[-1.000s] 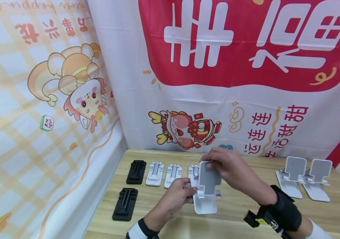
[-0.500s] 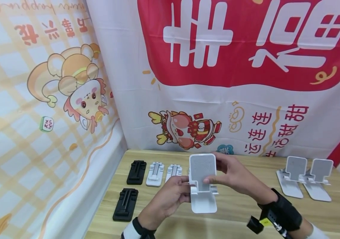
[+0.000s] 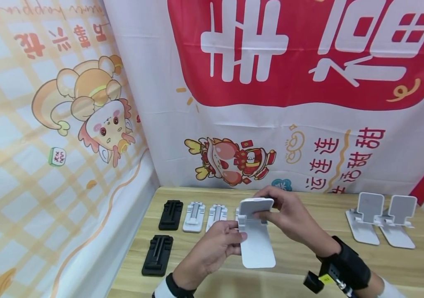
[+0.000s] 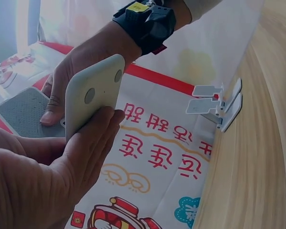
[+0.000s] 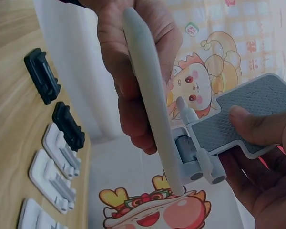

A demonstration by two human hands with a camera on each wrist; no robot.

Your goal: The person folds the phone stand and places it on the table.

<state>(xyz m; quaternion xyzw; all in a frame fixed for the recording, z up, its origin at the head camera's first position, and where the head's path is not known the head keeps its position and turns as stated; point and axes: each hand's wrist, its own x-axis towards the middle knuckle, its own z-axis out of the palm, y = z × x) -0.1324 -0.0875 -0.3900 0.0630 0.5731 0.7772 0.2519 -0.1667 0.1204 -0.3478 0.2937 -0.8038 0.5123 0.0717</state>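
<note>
Lengthwise, white stand's base (image 3: 258, 248) toward person (image 3: 308, 231)

White stand (image 3: 258, 248), unfolded, grey-padded plate (image 5: 255, 98) angled from its flat base (image 5: 150, 90), held aloft

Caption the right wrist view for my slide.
Left hand grips the base of a white stand; right hand pinches its grey-padded plate.

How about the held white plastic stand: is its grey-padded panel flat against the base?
No, the grey-padded panel angles away from the white base.
</note>
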